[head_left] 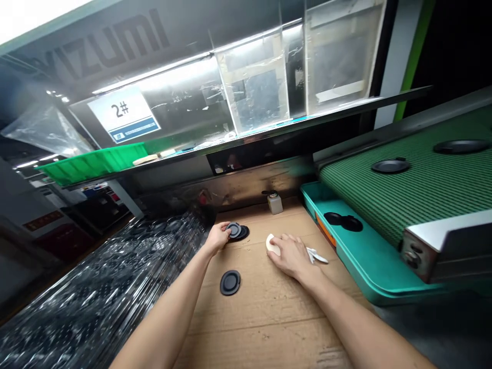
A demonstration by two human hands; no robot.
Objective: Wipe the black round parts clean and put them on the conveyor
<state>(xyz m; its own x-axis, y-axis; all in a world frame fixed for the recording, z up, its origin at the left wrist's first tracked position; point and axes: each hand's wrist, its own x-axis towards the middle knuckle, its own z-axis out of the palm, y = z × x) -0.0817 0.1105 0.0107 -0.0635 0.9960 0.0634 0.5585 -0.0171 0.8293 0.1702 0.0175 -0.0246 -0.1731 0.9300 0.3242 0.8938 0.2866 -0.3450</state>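
My left hand point(218, 237) pinches a round grey-black plastic lid point(232, 230) by its edge. Just behind that one, another black lid point(243, 233) lies on the cardboard, partly covered. Nearer to me a third round black lid point(230, 283) rests flat, touched by neither hand. My right hand point(289, 254) is closed around a white rounded pad point(272, 244), low over the cardboard; its exact kind is unclear. Beside the right hand's outer edge lies a slim white pointed tool point(318, 256), partly hidden by the fingers.
Cardboard point(265, 318) covers the work surface; a small square bottle point(275, 204) stands at its back. Clear plastic trays point(100, 282) are stacked left. Right are a teal bin point(369, 261) holding black parts and a green conveyor belt point(426, 189) carrying lids. A green crate point(96, 164) sits on the ledge.
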